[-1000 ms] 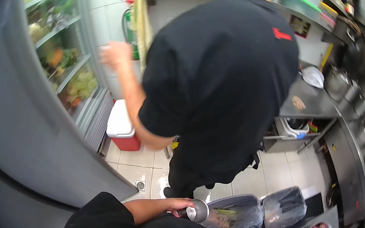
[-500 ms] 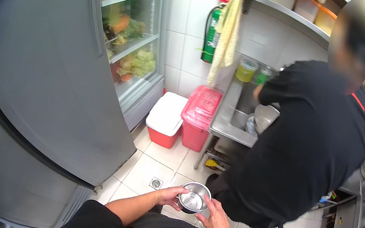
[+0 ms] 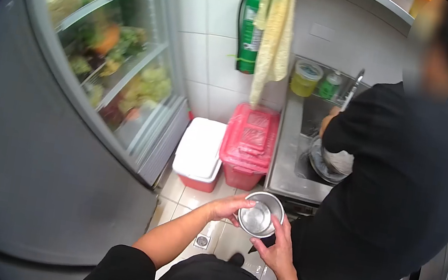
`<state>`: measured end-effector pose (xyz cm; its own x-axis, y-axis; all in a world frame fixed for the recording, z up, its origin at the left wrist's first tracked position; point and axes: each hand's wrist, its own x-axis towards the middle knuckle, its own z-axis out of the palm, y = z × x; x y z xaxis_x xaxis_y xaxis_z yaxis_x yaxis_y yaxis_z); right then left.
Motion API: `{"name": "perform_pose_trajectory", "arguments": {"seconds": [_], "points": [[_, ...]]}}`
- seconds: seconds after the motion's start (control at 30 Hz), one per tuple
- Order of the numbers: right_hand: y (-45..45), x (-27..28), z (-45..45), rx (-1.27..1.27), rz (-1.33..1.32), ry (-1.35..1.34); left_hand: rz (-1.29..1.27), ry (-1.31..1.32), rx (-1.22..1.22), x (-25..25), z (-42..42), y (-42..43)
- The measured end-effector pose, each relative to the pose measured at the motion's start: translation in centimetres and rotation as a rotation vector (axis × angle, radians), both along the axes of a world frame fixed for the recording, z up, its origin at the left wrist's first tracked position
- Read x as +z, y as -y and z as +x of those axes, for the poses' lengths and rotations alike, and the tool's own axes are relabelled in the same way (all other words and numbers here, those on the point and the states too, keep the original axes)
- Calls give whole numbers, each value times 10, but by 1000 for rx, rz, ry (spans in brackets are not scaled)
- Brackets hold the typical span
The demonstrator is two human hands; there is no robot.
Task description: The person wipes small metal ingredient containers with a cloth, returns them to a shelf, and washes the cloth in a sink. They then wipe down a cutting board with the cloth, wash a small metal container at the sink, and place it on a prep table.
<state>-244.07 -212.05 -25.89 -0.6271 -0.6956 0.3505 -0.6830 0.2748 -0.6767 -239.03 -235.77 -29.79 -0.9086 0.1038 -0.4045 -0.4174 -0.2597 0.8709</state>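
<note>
A small round metal bowl (image 3: 256,218) is held in front of my body, its open top facing up, and I see only bare metal inside it. My left hand (image 3: 227,207) grips the rim on the left, thumb over the edge and fingers beneath. On the other side my right hand (image 3: 277,247) holds the wall, with fingertips at the rim and the thumb low on the outside. Some fingers of both hands are hidden under or behind the bowl.
A co-worker in black (image 3: 391,196) stands close on my right at a steel sink (image 3: 288,179). Ahead are a red lidded bin (image 3: 249,144) and a white-topped cooler (image 3: 200,148). A glass-door fridge (image 3: 115,52) is at left. A fire extinguisher (image 3: 249,32) and yellow cloth (image 3: 276,31) hang on the wall.
My view has moved closer to the sink and bin. The bowl has come forward with both hands still on it. The co-worker's arm remains over the sink.
</note>
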Motion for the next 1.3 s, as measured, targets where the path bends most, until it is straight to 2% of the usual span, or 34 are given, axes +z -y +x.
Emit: {"name": "perform_pose_trajectory", "arguments": {"seconds": [0.03, 0.13, 0.27, 0.4, 0.5, 0.63, 0.8, 0.87, 0.93, 1.0, 1.1, 1.2, 1.3], "points": [[7, 3, -6, -43, -33, -16, -8, -27, 9, 8, -20, 7], [16, -11, -22, -107, -99, 449, 19, -38, 79, 4, -77, 37], [24, -35, -35, -209, -115, 538, 163, 18, 385, -11, -128, 64], [30, -49, -53, -293, -145, 693, 302, 132, 519, -8, -176, 100], [57, -60, -72, -336, -170, 812, 320, 90, 494, -8, -219, 134], [121, -40, -124, -284, -15, 680, 372, 51, 413, 1, -292, 171], [224, 8, -202, -427, -117, 533, 443, 70, 209, -6, -365, 213], [253, 14, -248, -465, -178, 284, 440, 98, 201, -2, -390, 216], [273, 27, -296, -573, -207, 229, 462, 106, 188, -6, -413, 215], [291, 11, -349, -675, -605, 347, 479, 110, 119, -5, -435, 213], [287, 14, -426, -921, -789, 550, 479, 142, 85, -14, -473, 205], [263, 17, -485, -1012, -1219, 938, 420, 153, 67, -12, -496, 195], [237, 3, -544, -1022, -1278, 1052, 318, 157, 52, -3, -510, 182]]}}
